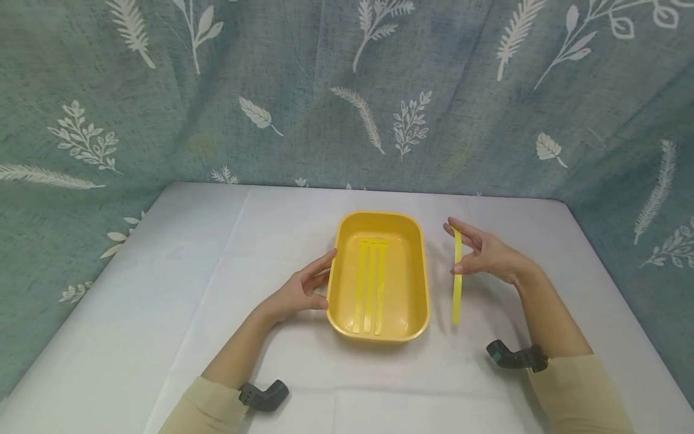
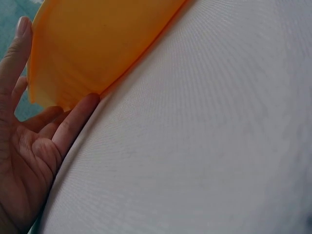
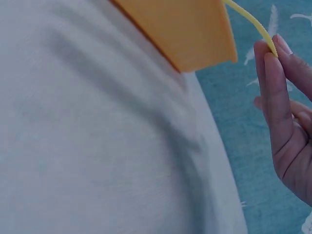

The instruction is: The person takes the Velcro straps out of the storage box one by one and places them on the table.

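A yellow rectangular tray (image 1: 420,271) stands on the white-covered table. Three flat yellow strips (image 1: 370,289) lie lengthwise, side by side, on its floor. My left hand (image 1: 298,292) touches the outside of the tray's left wall, thumb and fingers spread along it. In the left wrist view the fingertips rest against the tray's side (image 2: 107,39). To the right of the tray, my right hand (image 1: 485,256) holds another yellow strip (image 1: 456,298), whose lower end hangs free. The right wrist view shows the strip (image 3: 253,22) curving out from between the fingertips.
The table (image 1: 260,223) is covered by a white cloth with fold lines. Behind it hangs a blue-green curtain (image 1: 303,138) with white leaf prints. Dark bands with a camera mount (image 1: 265,396) sit on both wrists.
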The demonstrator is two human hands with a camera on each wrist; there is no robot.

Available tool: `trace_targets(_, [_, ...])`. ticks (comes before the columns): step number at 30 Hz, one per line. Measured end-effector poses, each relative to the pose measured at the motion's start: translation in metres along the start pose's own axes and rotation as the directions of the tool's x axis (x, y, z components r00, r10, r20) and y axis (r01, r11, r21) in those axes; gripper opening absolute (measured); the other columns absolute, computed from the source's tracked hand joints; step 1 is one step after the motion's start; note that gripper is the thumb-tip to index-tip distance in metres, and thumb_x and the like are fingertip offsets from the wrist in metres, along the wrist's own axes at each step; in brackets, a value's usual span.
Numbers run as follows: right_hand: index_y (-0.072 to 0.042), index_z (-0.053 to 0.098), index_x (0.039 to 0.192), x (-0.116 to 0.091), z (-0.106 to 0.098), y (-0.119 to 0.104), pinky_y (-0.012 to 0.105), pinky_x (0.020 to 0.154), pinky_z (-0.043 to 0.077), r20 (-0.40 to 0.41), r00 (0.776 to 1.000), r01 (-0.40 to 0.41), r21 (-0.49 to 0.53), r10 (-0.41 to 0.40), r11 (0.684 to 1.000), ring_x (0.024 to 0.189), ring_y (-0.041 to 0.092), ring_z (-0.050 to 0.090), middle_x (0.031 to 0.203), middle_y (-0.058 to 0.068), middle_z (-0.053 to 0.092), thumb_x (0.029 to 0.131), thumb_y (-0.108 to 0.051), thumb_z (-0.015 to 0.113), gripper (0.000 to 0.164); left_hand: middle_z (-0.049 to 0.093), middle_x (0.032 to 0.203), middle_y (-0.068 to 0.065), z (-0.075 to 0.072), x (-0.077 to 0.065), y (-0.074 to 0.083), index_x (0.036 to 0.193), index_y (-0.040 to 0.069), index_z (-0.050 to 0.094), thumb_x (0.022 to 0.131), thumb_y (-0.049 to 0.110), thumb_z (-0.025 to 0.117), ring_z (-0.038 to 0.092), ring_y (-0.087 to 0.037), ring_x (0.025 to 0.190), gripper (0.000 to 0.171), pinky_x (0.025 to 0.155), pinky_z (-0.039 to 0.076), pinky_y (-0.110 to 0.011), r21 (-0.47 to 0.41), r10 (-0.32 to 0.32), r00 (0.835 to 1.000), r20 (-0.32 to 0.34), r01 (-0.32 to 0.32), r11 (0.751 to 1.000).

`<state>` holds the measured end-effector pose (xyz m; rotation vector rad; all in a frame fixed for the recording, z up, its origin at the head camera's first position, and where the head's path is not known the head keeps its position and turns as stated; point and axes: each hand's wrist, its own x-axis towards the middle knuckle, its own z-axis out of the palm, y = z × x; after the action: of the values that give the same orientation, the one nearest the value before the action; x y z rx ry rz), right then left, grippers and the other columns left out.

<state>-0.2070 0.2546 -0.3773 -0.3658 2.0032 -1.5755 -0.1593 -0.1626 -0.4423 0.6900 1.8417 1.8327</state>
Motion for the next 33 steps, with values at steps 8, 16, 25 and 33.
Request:
trace_targets(8, [-0.016, 0.006, 0.153, 0.003, 0.008, 0.017, 0.030, 0.078, 0.056, 0.020, 1.000, 0.005, -0.002, -0.005, 1.000, 0.080, 0.024, 0.071, 0.160, 0.008, 0.006, 0.080, 0.005, 0.069, 0.100, 0.021, 0.157, -0.005, 0.000, -0.001, 0.000, 0.152, 0.023, 0.020, 0.076, 0.025, 0.080, 0.022, -0.032, 0.142, 0.097, 0.100, 0.044, -0.036, -0.013, -0.005, 1.000, -0.001, 0.005, 1.000])
trace_targets(16, [-0.016, 0.007, 0.153, 0.008, 0.017, 0.030, 0.029, 0.080, 0.056, -0.025, 0.998, 0.063, 0.016, -0.062, 0.998, 0.081, 0.023, 0.071, 0.160, 0.007, 0.007, 0.075, 0.003, 0.076, 0.106, 0.021, 0.157, -0.002, 0.001, -0.001, 0.002, 0.152, 0.024, 0.021, 0.075, 0.031, 0.080, 0.023, -0.030, 0.142, 0.098, 0.104, 0.040, -0.036, 0.013, -0.016, 1.000, -0.010, 0.016, 1.000])
trace_targets(25, [-0.012, 0.003, 0.153, 0.012, 0.021, 0.040, 0.027, 0.078, 0.056, -0.040, 0.984, 0.175, -0.020, -0.175, 0.984, 0.084, 0.016, 0.069, 0.159, 0.014, 0.003, 0.075, 0.008, 0.073, 0.107, 0.019, 0.158, -0.003, 0.000, 0.000, 0.001, 0.152, 0.022, 0.019, 0.076, 0.026, 0.080, 0.022, -0.029, 0.143, 0.098, 0.101, 0.044, -0.035, -0.020, -0.009, 1.000, 0.010, 0.009, 1.000])
trace_targets(33, [-0.011, 0.016, 0.152, 0.016, 0.025, 0.047, 0.027, 0.084, 0.054, -0.133, 0.962, 0.193, -0.295, -0.240, 0.936, 0.102, 0.026, 0.061, 0.157, 0.012, 0.019, 0.068, -0.006, 0.084, 0.109, 0.017, 0.158, -0.006, 0.000, 0.000, 0.001, 0.152, 0.021, 0.018, 0.074, 0.031, 0.081, 0.021, -0.031, 0.143, 0.101, 0.100, 0.044, -0.032, -0.035, -0.003, 1.000, 0.020, 0.004, 0.999])
